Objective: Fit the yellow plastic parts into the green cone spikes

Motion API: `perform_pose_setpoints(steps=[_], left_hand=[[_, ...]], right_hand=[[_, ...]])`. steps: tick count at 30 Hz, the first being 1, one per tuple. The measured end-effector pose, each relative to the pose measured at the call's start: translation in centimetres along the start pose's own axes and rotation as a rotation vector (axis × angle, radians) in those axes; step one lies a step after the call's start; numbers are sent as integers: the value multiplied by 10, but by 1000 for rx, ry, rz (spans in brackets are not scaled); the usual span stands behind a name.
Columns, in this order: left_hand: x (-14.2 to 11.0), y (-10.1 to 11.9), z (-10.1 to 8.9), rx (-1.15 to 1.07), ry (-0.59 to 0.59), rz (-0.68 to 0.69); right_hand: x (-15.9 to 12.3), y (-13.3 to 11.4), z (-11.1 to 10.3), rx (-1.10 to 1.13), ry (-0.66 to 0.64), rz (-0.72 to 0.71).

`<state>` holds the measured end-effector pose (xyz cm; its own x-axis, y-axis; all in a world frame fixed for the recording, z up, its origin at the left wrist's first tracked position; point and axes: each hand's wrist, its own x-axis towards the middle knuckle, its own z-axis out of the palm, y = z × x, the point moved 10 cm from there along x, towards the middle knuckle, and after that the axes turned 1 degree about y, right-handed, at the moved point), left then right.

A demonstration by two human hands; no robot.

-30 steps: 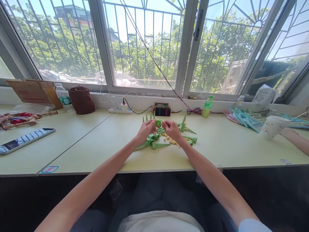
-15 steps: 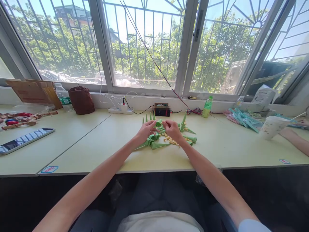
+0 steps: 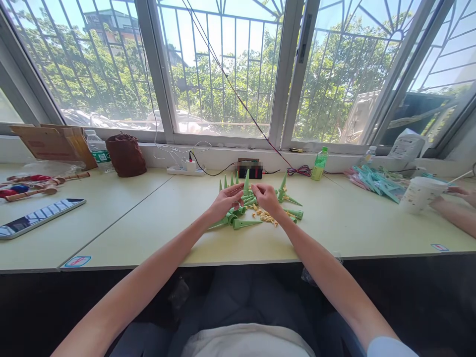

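A green plastic cone spike (image 3: 246,182) stands point up between my hands. My left hand (image 3: 225,201) is closed on its lower part, the thumb and fingertips at its side. My right hand (image 3: 266,198) is curled in a pinch just right of the spike; what its fingers hold, if anything, is hidden. Beneath and around both hands lie several more green spikes (image 3: 246,224), some upright at the back, others on their sides with hollow ends showing. Small pale-yellow pieces (image 3: 265,216) are scattered among them.
A phone (image 3: 40,218), a brown pouch (image 3: 125,154) and wooden sticks with coloured balls (image 3: 31,192) lie left. Behind are a power strip (image 3: 186,170) and a green bottle (image 3: 320,163). At right are a white cup (image 3: 420,196), packaged items (image 3: 375,182) and another person's hand (image 3: 463,196).
The spike between my hands has turned from showing its round open end to pointing upward. My hands stay nearly in place. At right, the other person's hand has come further into view.
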<state>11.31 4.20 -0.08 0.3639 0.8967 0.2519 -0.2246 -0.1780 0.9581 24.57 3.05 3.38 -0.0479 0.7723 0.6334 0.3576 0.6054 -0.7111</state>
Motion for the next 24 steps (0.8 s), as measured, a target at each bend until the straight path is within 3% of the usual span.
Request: perform_pose_setpoints(steps=[15,24], left_hand=[[2,11,-1,111,38,100],[0,11,0,267,56,107]], right_hand=[[-4,-15,0,-150,41,-84],[-9,-20,16,-156,-74,-168]])
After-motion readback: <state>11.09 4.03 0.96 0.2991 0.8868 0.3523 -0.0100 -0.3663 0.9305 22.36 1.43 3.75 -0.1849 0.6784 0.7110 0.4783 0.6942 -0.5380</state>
